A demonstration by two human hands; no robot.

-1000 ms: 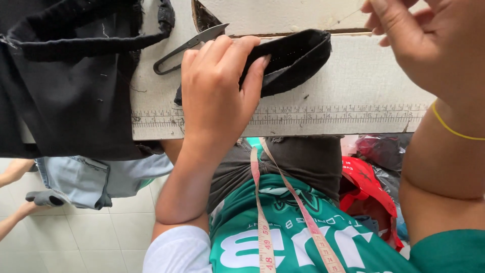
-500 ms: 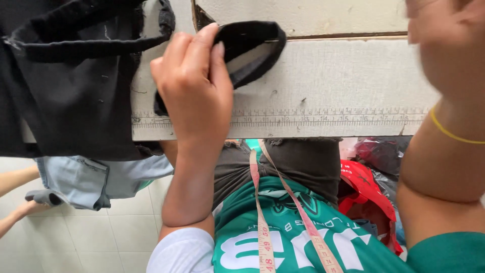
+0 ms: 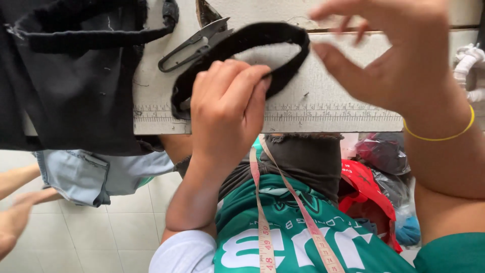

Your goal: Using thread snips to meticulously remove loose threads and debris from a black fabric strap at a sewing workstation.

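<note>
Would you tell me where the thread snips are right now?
The snips lie on the table at upper left of centre, between the black garment and the black band.

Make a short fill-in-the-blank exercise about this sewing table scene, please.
1. The left hand presses a black fabric ____ on the table.
2. The snips lie ____ on the table, with no hand on them.
3. The right hand wears a ____ band on its wrist.

Missing words: loop; open; yellow
</note>
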